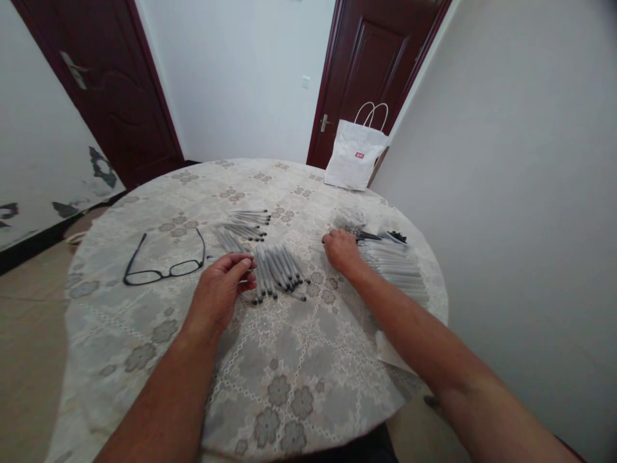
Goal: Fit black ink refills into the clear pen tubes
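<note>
My left hand (222, 286) is closed in a pinch over the left edge of a pile of clear pens with dark ends (277, 267). What sits between its thumb and forefinger is too small to make out. Behind that hand, more pens (245, 225) lie in loose groups. My right hand (341, 249) reaches to the table's right side, fingers bent together beside a heap of small dark pieces (357, 233); its fingertips are partly hidden. Just right of it is a row of clear tubes (393, 267), pen barrels by their look.
Black-framed glasses (164, 273) lie at the left on the flowered tablecloth (270, 366). A white paper bag (354, 157) stands at the back. Clear plastic (349, 217) and a small group of black pieces (397, 237) are at the right, near the wall.
</note>
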Tool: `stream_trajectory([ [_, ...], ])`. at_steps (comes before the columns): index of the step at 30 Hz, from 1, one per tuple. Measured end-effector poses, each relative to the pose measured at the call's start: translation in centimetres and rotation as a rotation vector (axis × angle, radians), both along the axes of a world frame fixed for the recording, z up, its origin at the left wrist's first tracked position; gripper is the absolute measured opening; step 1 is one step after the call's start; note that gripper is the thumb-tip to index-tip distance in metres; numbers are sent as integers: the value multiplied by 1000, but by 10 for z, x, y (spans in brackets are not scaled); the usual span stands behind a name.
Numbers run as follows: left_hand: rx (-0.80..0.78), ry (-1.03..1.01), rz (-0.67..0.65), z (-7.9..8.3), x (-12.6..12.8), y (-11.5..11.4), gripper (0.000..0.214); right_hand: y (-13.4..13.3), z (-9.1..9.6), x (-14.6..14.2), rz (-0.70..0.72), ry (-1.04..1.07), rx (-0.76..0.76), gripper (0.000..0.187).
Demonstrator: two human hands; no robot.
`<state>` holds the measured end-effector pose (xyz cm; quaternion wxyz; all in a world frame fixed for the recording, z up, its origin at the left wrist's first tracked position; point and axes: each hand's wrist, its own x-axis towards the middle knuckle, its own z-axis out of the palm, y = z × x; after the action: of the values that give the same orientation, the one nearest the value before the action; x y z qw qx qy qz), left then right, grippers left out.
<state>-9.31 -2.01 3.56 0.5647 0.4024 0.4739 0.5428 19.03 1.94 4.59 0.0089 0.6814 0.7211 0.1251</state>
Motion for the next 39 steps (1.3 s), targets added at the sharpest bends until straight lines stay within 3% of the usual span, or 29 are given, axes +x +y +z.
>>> stream_trajectory([
  [3, 6, -1, 7, 1, -2, -1, 34, 9, -2, 0, -15, -14, 11, 26],
  [6, 15, -14, 11, 4, -5, -3, 34, -15, -1, 4, -13, 30, 80, 26],
  [9, 16, -25, 12, 5, -6, -3, 34, -75, 0, 14, 32, 142, 119, 22],
  [16, 18, -28, 11, 1, -4, -2, 31, -255, -19, 52, 45, 331, 268, 27],
  [20, 10, -19, -6, -1, 1, 0, 29, -306, -36, 74, -38, 274, 160, 39],
  [24, 9, -10, -10, 0, 6, 1, 28, -311, -53, 90, -105, 225, 109, 32],
  [32, 5, 22, 11, -7, 4, 4, 32, -289, -81, 112, -92, 198, 249, 26],
  [39, -4, 13, 5, -4, 5, 4, 32, -286, -84, 116, -81, 190, 278, 26],
])
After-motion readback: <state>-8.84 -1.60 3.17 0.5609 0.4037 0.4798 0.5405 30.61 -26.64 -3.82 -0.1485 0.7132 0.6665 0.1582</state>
